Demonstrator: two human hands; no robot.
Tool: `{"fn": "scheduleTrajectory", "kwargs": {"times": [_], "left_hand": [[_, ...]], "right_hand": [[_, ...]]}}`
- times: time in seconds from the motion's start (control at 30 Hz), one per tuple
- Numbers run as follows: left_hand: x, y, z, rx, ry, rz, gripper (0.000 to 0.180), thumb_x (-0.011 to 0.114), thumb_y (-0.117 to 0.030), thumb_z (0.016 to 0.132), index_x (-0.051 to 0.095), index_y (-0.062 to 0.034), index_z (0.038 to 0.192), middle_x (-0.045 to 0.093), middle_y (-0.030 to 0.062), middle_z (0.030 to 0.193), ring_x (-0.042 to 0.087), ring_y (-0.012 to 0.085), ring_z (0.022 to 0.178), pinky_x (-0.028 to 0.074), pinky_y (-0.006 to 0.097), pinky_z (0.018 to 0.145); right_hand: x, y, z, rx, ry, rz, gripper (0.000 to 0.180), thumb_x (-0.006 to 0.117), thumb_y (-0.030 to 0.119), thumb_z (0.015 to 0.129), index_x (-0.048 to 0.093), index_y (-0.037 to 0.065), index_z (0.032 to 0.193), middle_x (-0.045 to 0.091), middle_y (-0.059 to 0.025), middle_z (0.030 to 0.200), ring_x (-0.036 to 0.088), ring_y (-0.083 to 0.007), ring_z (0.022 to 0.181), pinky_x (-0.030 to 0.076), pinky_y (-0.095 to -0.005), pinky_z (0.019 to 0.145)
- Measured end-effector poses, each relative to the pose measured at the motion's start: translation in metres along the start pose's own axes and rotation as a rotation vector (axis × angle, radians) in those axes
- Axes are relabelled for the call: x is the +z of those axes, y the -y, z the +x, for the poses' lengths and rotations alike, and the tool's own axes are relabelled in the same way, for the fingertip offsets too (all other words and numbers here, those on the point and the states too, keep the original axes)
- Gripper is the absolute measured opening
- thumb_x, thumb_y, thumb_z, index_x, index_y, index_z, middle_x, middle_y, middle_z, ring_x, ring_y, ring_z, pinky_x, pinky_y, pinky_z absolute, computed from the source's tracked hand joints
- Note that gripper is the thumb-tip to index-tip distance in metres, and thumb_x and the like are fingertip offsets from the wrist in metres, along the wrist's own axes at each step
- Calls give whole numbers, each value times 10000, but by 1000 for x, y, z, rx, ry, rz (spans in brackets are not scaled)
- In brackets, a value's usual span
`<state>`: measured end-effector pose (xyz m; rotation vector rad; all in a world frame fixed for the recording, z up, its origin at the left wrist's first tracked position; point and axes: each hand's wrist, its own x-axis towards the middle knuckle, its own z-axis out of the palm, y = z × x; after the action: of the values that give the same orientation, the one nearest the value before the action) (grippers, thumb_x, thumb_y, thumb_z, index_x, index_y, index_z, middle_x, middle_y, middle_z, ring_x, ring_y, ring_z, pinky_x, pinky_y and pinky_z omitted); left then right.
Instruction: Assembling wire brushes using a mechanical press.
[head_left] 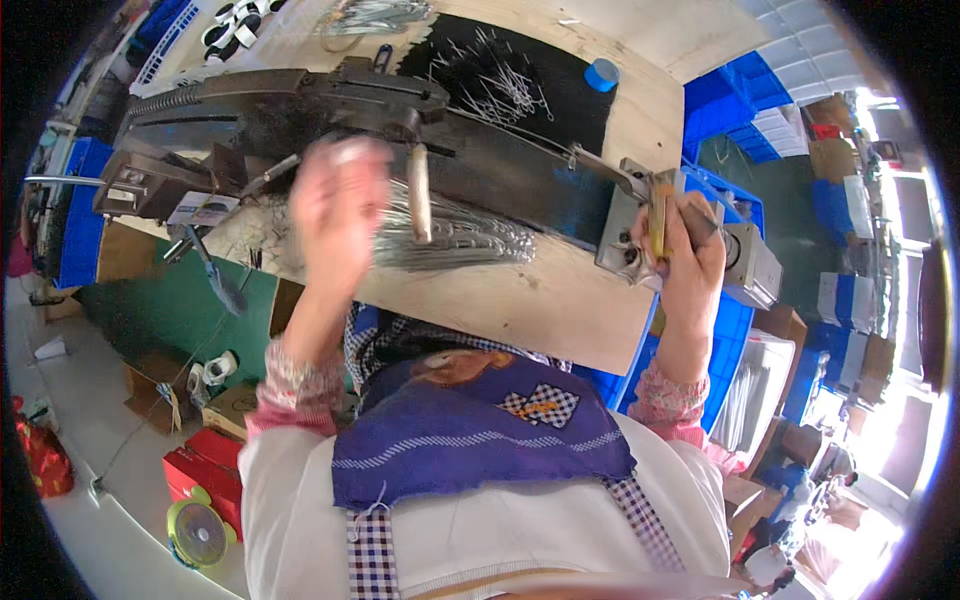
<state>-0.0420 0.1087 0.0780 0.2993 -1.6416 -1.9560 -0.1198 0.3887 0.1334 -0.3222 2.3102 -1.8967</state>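
Observation:
My left hand (335, 205) is raised over the wooden bench (560, 300), blurred, with its fingers closed on a bundle of thin metal wires (455, 240) that fans out to the right. My right hand (690, 255) grips the yellowish lever handle (660, 215) of a grey metal device (745, 262) at the bench's right edge. A long dark metal machine (330, 95) lies across the bench behind both hands. A wooden-handled tool (418, 195) stands just right of my left hand.
Loose wires (500, 85) lie on a black mat beside a blue tape roll (601, 74). Blue crates (740, 95) stand to the right. On the floor at the left lie cardboard boxes, a red case (200, 470) and a small fan (197, 535).

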Motion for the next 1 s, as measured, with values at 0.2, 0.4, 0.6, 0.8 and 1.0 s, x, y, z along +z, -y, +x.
{"fn": "scheduleTrajectory", "kwargs": {"times": [0.2, 0.4, 0.6, 0.8, 1.0], "left_hand": [[99, 23, 24, -791, 692, -300, 250, 494, -242, 985, 552, -31, 864, 361, -57, 576, 294, 43, 432, 215, 213, 370], [88, 40, 19, -709, 410, -411, 220, 503, -223, 979, 550, -51, 849, 402, -52, 612, 325, 46, 433, 217, 204, 377], [94, 34, 15, -707, 293, -485, 207, 492, -203, 968, 533, -46, 841, 415, -38, 610, 341, 60, 428, 213, 220, 385], [82, 34, 13, -506, 129, -462, 208, 478, -211, 975, 542, -63, 842, 426, -42, 605, 334, 50, 433, 211, 223, 391], [80, 32, 8, -571, 137, -441, 211, 485, -214, 975, 562, -73, 838, 444, -30, 587, 331, 61, 410, 206, 232, 384]], "right_hand": [[0, 3, -2, -68, -9, -102, 73, 567, 24, 893, 604, 11, 955, 618, -39, 801, 543, -50, 659, 441, -183, 548], [-14, 1, -5, -123, -2, -5, 154, 494, -14, 916, 557, -53, 1051, 674, -162, 918, 591, -106, 629, 462, -211, 538], [14, 31, 42, -258, 37, -125, 233, 530, 9, 902, 595, -40, 1120, 652, -84, 894, 581, -90, 648, 482, -225, 578], [65, 15, 113, -622, 341, -809, 279, 569, 64, 818, 629, 48, 1090, 639, -221, 995, 628, -373, 875, 508, -407, 752], [85, 12, 117, -113, 687, -510, 191, 580, 85, 868, 648, -15, 1015, 678, -113, 825, 669, -195, 743, 530, -322, 659]]}}
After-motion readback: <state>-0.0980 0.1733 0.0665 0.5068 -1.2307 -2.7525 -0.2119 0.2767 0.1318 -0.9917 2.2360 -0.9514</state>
